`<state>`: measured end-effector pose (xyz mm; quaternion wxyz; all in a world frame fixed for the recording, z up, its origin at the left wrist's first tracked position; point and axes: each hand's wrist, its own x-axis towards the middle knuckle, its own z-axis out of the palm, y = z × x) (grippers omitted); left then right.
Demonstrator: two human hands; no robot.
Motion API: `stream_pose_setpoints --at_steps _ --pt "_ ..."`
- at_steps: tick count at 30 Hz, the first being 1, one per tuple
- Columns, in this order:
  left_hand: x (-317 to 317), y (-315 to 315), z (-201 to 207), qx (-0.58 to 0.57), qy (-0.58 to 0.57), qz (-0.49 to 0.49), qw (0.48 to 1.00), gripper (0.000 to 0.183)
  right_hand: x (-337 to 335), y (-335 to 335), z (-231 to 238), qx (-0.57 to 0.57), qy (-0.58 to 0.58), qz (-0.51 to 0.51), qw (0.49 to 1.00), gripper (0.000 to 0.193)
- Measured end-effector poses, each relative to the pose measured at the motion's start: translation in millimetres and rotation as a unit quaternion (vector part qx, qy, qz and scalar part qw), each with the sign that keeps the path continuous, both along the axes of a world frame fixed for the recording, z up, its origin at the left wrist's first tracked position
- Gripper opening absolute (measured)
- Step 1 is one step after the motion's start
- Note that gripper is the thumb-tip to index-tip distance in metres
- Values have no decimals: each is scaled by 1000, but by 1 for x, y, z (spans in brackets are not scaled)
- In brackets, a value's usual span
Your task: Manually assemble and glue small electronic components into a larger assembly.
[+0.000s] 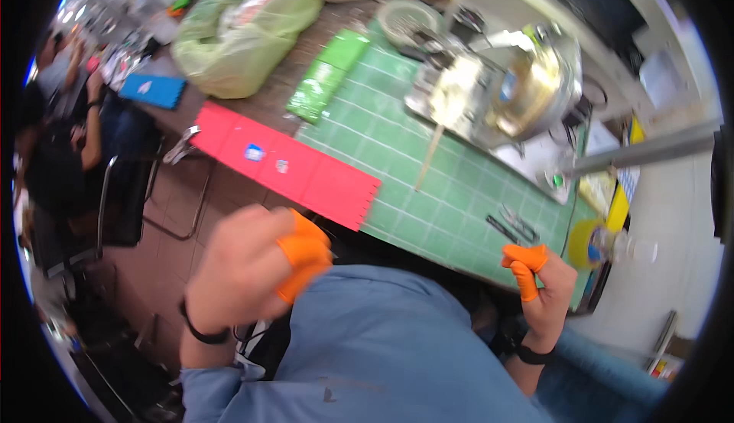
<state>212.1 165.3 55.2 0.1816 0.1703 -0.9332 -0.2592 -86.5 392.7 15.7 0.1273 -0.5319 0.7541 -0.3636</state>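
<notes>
A person in a blue garment (382, 331) sits or stands at a worktop (350, 11), orange covers on several fingertips. The left hand (245, 266), blurred, is loosely curled; whether it grips anything cannot be told. The right hand (547, 285) is curled closed, thumb close to forefinger, with nothing visible in it.

A long red strip (317, 182) with a serrated end lies along the worktop's near edge, at twelve to one o'clock from the left hand, the nearer of the two, and around ten o'clock from the right. Its long axis runs from ten to four o'clock, the serrated end pointing toward the right hand's side. No hand appears to touch it.

Close by the right hand, at eleven o'clock, are a slim black tool (502, 229) and a metal tool (521, 225), perhaps scissors; a bottle with a yellow band (587, 244) stands at two.

Beyond, on a gridded green mat (451, 201), a glossy green packet (329, 75) partly rests at the mat's edge, near a bulging pale-green plastic bag (252, 48) toward eleven o'clock. Farthest, at ten, a co-worker (70, 155) in dark clothing is near a blue strip (151, 90).
</notes>
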Motion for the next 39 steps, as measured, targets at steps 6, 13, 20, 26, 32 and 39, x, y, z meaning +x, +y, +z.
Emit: stream_pose_setpoints --at_steps 6,13,20,26,32,39 --pt "-43 36 -8 272 99 -5 957 26 25 -30 8 -170 -130 150 965 37" --pt "-54 36 -20 389 128 -20 912 26 38 -59 -16 -203 -208 195 937 36" --pt "-53 38 -26 338 147 -35 929 26 52 -65 -18 -204 -213 200 934 23" --pt "-59 41 -24 303 122 -34 945 28 47 -61 -20 -147 -214 218 941 21" --pt "-65 44 -26 329 132 7 935 28 48 -63 -13 -162 -212 178 947 21" --pt "-66 48 -32 325 176 -3 929 26 42 -63 -9 -124 -317 190 921 19"
